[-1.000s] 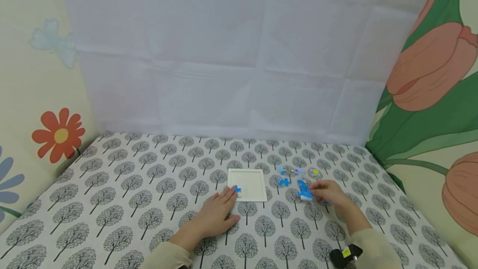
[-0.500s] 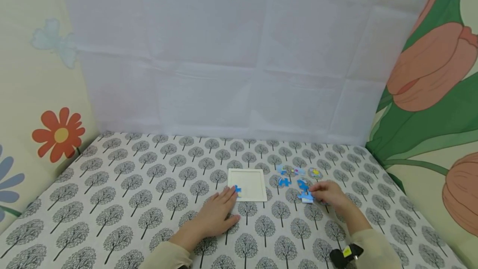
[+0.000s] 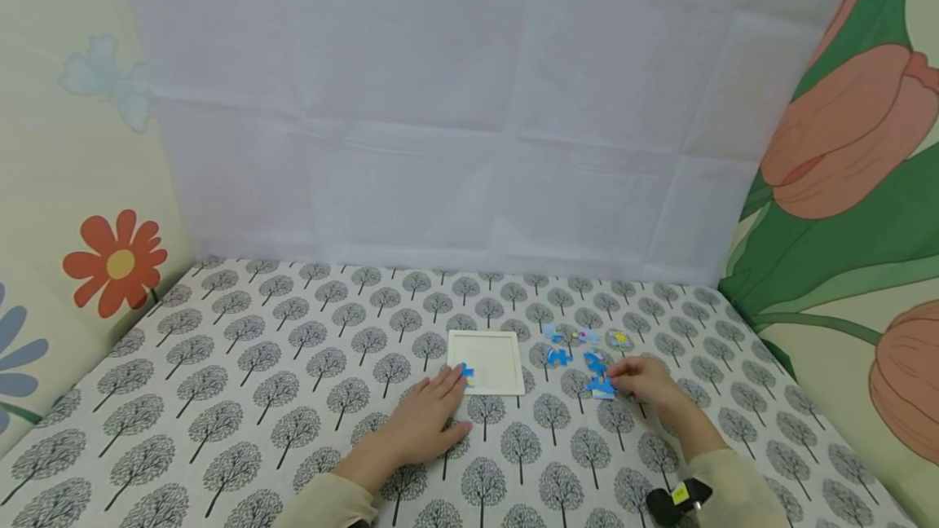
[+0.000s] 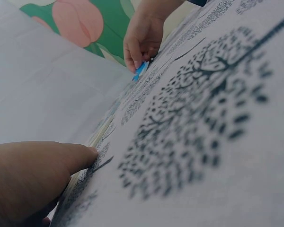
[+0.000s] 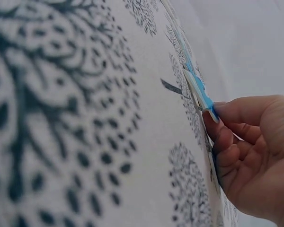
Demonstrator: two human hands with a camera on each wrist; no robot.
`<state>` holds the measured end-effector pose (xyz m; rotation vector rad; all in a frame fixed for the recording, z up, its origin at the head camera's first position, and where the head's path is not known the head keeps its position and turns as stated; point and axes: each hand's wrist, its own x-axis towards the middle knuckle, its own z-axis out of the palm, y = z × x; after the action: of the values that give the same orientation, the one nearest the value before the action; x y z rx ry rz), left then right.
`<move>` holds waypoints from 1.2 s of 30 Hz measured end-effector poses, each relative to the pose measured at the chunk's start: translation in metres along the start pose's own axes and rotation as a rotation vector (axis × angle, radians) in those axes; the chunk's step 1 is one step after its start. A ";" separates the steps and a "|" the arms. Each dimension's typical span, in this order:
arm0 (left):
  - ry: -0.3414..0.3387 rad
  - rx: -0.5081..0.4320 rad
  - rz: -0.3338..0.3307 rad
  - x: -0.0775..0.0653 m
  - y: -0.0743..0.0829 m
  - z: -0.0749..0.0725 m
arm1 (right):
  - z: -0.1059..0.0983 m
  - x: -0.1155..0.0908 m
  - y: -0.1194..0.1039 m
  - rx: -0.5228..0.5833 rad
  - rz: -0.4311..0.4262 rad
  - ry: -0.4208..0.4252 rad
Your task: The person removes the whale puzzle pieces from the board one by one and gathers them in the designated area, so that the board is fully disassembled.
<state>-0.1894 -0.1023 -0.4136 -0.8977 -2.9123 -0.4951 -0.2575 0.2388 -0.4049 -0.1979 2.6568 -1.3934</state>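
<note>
My left hand (image 3: 425, 422) lies flat with its fingers extended over the left edge of a white square puzzle tray (image 3: 522, 367). Beside its fingertips, a blue puzzle piece (image 3: 468, 376) sits in the tray's near left corner. To the right of the tray, my right hand (image 3: 649, 381) pinches another blue puzzle piece (image 3: 601, 386) between thumb and fingers. The right wrist view shows that blue piece (image 5: 202, 92) tilted at the fingertips, its pale underside visible. Just beyond it is one more blue piece (image 3: 594, 363), overlapping it in the head view.
Behind the right hand lie a blue puzzle piece (image 3: 559, 358), pale blue pieces (image 3: 584, 336) and a piece with a yellow figure (image 3: 619, 339). A tree-patterned cloth (image 3: 308, 398) covers the table, and a white sheet (image 3: 411, 145) hangs at the back.
The blue piece in my right hand has turned and shifted slightly toward me, its blue face now showing more. The left hand and the tray stay in place.
</note>
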 end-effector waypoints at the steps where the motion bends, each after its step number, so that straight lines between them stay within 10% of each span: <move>1: 0.000 0.002 -0.001 0.000 0.000 0.000 | 0.000 0.000 0.001 0.002 -0.012 -0.008; 36: -0.003 -0.004 0.004 0.001 0.000 0.000 | 0.005 0.004 -0.005 -0.018 0.164 0.086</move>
<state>-0.1908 -0.1021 -0.4132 -0.9051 -2.9125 -0.4998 -0.2604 0.2311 -0.4038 0.0779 2.6839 -1.3560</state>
